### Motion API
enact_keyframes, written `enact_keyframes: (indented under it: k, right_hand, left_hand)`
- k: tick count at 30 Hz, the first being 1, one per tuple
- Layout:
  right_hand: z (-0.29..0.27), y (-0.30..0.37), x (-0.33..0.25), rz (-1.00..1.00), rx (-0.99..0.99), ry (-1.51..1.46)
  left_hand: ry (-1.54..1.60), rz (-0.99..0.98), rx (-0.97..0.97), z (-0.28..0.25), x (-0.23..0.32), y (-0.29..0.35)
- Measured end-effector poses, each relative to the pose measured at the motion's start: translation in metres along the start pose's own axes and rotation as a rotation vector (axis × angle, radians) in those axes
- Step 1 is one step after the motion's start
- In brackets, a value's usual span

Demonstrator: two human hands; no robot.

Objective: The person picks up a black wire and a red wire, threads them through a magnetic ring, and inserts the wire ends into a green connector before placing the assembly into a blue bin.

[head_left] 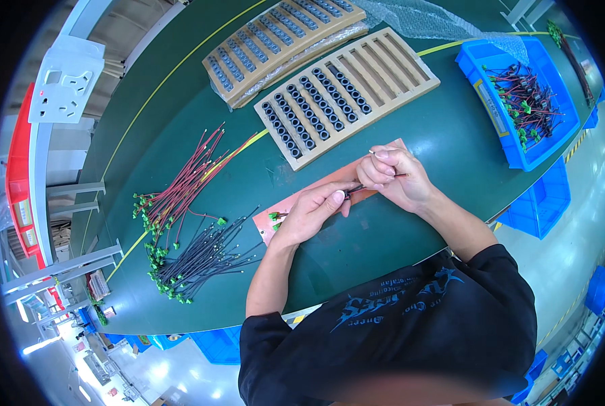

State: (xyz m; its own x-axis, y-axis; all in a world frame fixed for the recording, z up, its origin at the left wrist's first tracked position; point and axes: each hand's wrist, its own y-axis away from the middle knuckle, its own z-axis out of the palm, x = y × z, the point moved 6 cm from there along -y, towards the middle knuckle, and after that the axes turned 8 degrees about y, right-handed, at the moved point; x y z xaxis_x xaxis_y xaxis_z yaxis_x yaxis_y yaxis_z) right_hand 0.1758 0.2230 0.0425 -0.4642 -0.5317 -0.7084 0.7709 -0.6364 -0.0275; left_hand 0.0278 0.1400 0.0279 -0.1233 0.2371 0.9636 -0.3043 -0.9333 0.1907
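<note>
My left hand [314, 208] is closed around a small black part [347, 195], held between thumb and fingers. Green connectors [276, 218] stick out on the wrist side of that hand, seemingly on the leads it grips. My right hand [398, 177] is closed in a pinch on a thin dark wire [356, 189] that runs to the black part; a pale wire tip shows by its thumb. Both hands are over a flat orange-pink board [304, 200]. To the left lie a bundle of red wires [184, 179] and a bundle of black wires [204, 260], both with green connectors.
Beyond my hands, a slotted tray [400, 64] holds rows of black ring-shaped parts; a wrapped filled tray [275, 37] is behind it. A blue bin [538, 145] of wired assemblies stands at the right on the green table [329, 267]. Bubble wrap [444, 24] lies at the back.
</note>
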Motion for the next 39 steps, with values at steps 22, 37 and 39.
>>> enact_keyframes:
  k: [22, 37, 39]
  right_hand:
    - [-0.034, 0.007, -0.028, -0.133, 0.226, 0.681]
    - [0.014, 0.011, -0.021, -0.078, 0.131, 0.553]
    - [0.022, 0.007, -0.013, -0.079, 0.094, 0.536]
  left_hand:
    - [0.086, -0.062, 0.182, -0.004, -0.011, -0.002]
    - [0.287, 0.057, 0.202, -0.015, 0.002, 0.012]
    - [0.263, 0.068, 0.162, -0.014, -0.003, 0.011]
